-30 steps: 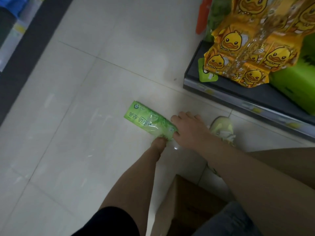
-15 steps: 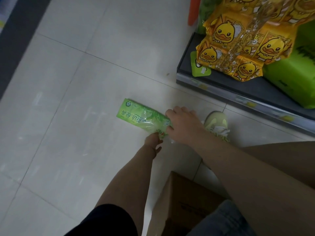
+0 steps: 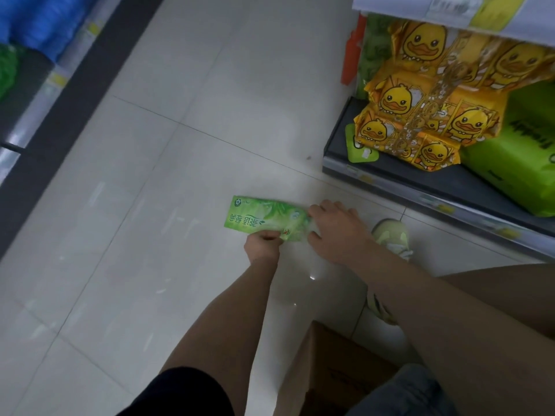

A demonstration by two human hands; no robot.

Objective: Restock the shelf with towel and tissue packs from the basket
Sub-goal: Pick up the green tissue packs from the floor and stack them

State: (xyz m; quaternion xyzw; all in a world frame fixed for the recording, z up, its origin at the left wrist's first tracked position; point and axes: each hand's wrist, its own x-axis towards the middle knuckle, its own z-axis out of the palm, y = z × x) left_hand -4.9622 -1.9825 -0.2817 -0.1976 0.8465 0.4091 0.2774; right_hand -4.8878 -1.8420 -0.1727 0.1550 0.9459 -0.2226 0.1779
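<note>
As left hand (image 3: 262,244) has slid along the near edge of green tissue pack (image 3: 260,217), pinching it | right hand (image 3: 337,232) clasps its end | not yet on shelf (image 3: 435,183); placement pending.

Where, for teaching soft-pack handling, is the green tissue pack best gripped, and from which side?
At its near long edge and right end, from the person's side, as the left hand and right hand hold the green pack. It looks flat and soft, so edge pinches probably suit it.

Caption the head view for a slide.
Left hand and right hand grip a green pack near the floor beside a shelf of duck packs.
</note>
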